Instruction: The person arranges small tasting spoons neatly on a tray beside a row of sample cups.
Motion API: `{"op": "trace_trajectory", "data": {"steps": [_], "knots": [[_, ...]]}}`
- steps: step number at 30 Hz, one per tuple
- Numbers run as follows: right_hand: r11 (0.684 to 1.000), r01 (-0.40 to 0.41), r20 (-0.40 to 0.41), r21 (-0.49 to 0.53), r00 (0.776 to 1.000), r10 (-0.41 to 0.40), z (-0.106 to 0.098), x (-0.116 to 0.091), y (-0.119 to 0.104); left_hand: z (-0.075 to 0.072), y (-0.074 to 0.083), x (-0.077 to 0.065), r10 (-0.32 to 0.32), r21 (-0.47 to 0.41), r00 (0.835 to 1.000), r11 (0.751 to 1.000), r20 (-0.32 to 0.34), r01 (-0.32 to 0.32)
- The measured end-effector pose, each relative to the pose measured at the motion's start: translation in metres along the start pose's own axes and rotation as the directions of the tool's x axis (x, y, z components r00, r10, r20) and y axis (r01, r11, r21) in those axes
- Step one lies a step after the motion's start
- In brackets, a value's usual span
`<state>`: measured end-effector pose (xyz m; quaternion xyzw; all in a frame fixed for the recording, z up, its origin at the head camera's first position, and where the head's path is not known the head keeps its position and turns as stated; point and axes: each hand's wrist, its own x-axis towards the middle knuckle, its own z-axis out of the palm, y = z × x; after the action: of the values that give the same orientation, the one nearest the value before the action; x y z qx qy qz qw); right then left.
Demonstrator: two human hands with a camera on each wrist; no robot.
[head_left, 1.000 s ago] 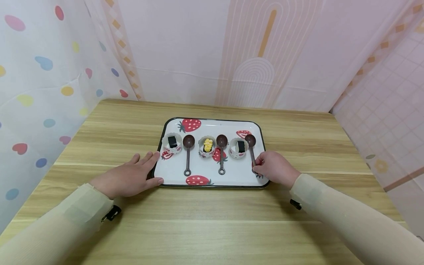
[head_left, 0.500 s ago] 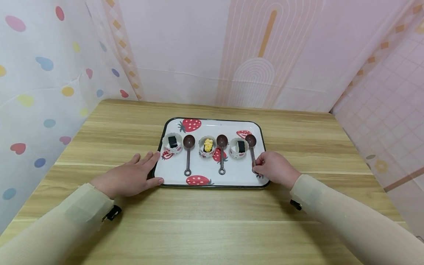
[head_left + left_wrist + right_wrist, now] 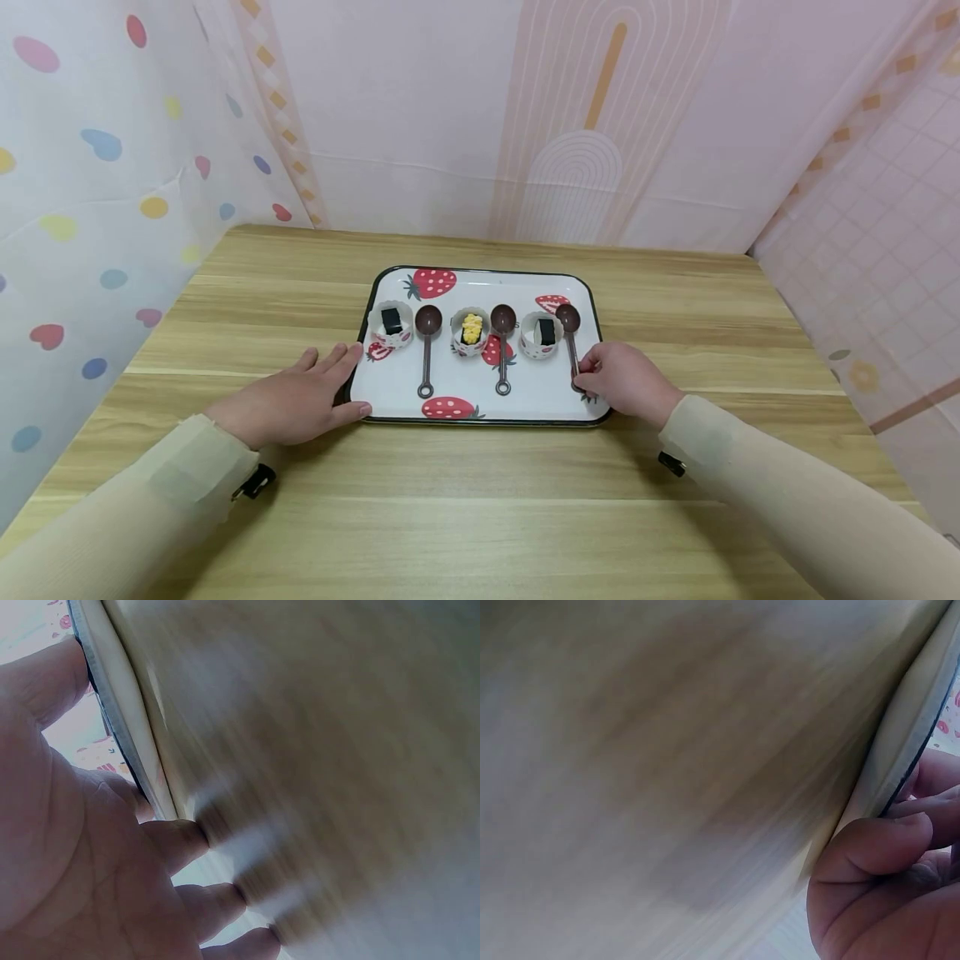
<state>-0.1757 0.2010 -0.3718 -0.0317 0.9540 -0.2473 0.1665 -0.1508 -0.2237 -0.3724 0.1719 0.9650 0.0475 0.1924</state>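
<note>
In the head view a white tray [image 3: 390,400] with strawberry prints and a dark rim lies on the table. My left hand [image 3: 288,404] rests at its left edge, fingers straight, with the thumb over the front corner. At the tray's right side my right hand [image 3: 626,379] pinches the handle of the right brown measuring spoon [image 3: 568,319]; the handle's end is hidden by the fingers. Two more brown spoons lie on the tray, a left one [image 3: 428,321] and a middle one [image 3: 503,319]. In the left wrist view the thumb [image 3: 52,682] overlaps the tray rim.
Three paper cups stand in a row between the spoons. The left cup [image 3: 382,335] and right cup [image 3: 529,346] hold white pieces with a black band; the middle cup [image 3: 468,348] holds a yellow-topped piece. Patterned curtains [image 3: 420,108] hang behind the wooden table [image 3: 487,517].
</note>
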Motion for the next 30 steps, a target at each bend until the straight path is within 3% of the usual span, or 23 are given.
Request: {"op": "trace_trajectory", "data": {"steps": [12, 20, 24, 30], "knots": [[0.998, 0.006, -0.014, 0.056, 1.0, -0.006, -0.002, -0.001, 0.002, 0.001, -0.003, 0.0, -0.002, 0.011, 1.0, 1.0, -0.007, 0.002], [0.994, 0.03, -0.051, 0.105, 0.998, -0.024, -0.006, -0.001, 0.004, -0.002, -0.007, 0.002, -0.013, -0.066, 1.0, 0.998, -0.008, 0.013], [0.993, 0.044, -0.081, 0.108, 0.996, -0.035, -0.009, -0.002, 0.005, -0.003, -0.012, 0.003, -0.008, -0.107, 0.999, 0.994, -0.04, 0.004], [0.99, 0.031, -0.107, 0.136, 0.994, -0.017, -0.011, -0.004, 0.006, -0.009, -0.017, 0.002, 0.028, -0.111, 0.99, 0.993, -0.14, -0.043]]}}
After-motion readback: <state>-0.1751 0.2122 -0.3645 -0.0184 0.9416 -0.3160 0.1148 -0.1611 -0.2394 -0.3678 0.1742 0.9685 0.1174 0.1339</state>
